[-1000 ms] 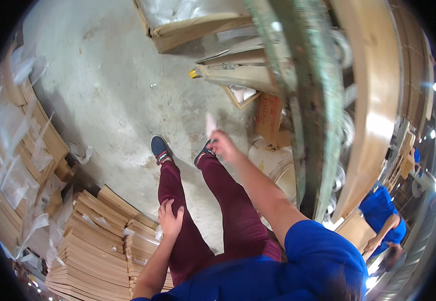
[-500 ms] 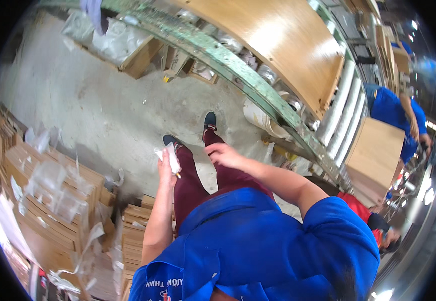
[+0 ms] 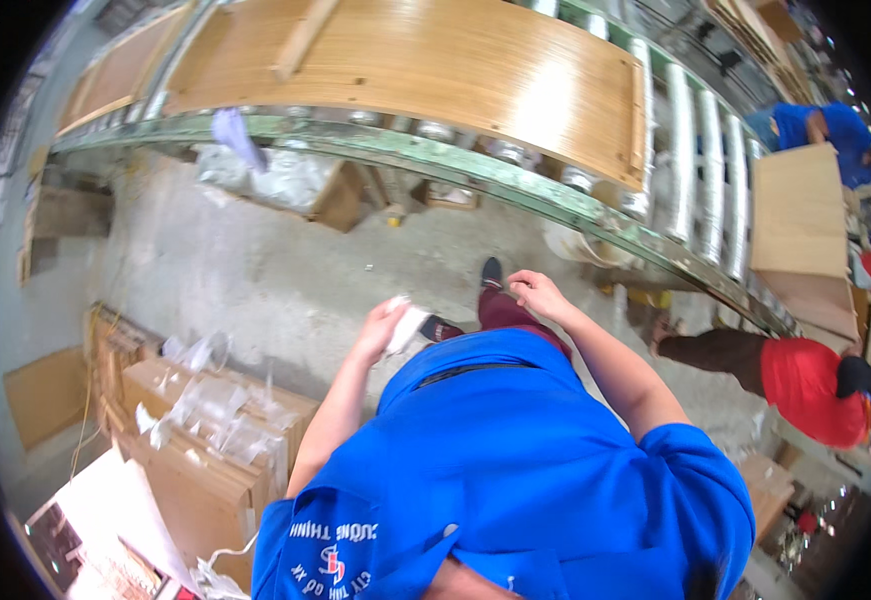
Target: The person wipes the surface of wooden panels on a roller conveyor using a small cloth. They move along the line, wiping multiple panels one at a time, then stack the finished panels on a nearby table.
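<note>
My left hand is closed around a small white packet, held low in front of my left leg; its contents cannot be made out. My right hand hangs in front of my right thigh, its fingers loosely bent and apart, with nothing seen in them. Ahead of both hands, a long varnished wooden panel lies on a green-framed roller conveyor. A narrow wooden strip crosses the panel's top. Neither hand touches the panel.
Flat cardboard stacks with plastic scraps stand at my left. Under the conveyor are a carton of clear plastic and a white bucket. A light brown box sits at right, near people in red and blue.
My view has turned and shifted, so more of the conveyor and wooden panel shows. The white packet stays in my left hand; my right hand stays in front of me, nothing seen in it.
</note>
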{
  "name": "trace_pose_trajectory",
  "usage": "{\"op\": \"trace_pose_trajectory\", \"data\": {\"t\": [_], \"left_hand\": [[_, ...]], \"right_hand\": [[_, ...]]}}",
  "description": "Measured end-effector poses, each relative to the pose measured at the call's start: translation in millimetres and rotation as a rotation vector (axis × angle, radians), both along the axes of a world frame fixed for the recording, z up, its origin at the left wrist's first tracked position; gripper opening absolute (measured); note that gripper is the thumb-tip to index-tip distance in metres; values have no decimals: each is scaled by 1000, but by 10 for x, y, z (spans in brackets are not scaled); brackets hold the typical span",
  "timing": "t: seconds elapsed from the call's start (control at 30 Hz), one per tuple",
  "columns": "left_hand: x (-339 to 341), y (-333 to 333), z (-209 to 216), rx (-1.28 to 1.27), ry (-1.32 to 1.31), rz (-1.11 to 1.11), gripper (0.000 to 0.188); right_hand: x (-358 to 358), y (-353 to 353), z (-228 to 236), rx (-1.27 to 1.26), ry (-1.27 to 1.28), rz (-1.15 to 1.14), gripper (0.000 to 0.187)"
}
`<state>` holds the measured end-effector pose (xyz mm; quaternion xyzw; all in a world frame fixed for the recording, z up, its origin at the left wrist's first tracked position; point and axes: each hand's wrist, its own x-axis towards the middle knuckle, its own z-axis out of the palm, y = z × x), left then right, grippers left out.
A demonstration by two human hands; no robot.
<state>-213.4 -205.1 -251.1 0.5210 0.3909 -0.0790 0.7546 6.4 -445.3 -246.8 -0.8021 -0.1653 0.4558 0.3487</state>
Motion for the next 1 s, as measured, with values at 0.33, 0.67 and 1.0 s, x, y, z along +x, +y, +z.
{"op": "trace_pose_trajectory", "data": {"t": [0.33,0.67,1.0], "left_hand": [[479,-350,502,-41,30,20,60],[154,-678,548,-255,-196,-140,48],[375,-1209,614,-186,-119,-235,34]], "right_hand": [[-516,1060,576,382,-114,299,31],[-808,654,278,373,93,84,24],[-731,38,330,330,-164,-92,31]]}}
